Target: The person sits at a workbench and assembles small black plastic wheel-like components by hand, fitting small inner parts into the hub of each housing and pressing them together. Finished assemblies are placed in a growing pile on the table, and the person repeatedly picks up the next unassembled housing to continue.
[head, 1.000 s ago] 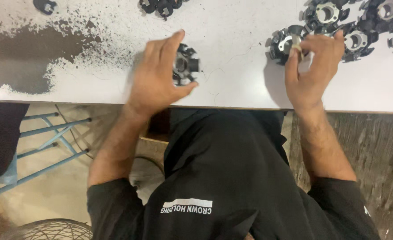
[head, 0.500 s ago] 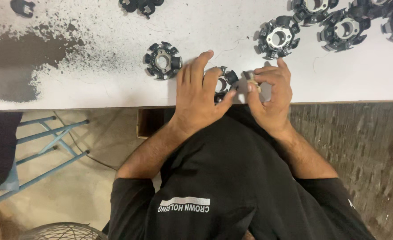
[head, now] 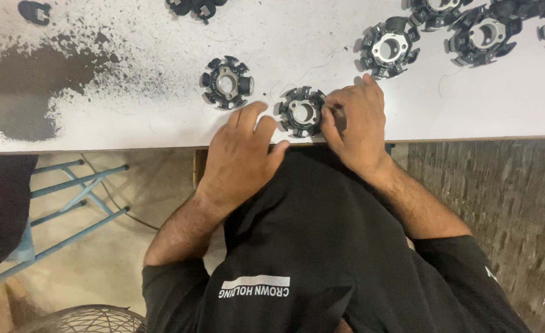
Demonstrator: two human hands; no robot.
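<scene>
White table [head: 470,111], no boxes or trays on it, parts lie loose. Black round toothed ring part [head: 302,112] lies flat near the table's front edge, between both hands. Left hand [head: 243,154] flat and open, fingers spread, resting on the table edge just left of the ring part, fingertips close to it, not gripping anything. Right hand [head: 357,123] curled against the ring part's right side, fingers pinched at its rim; a small piece may be between them, cannot tell. Second ring part [head: 226,83] lies apart, up and left. Three more ring parts [head: 388,48] sit at top right. Dark dusty smear [head: 32,80] on the table's left. Blue metal frame [head: 56,197] below the table.
</scene>
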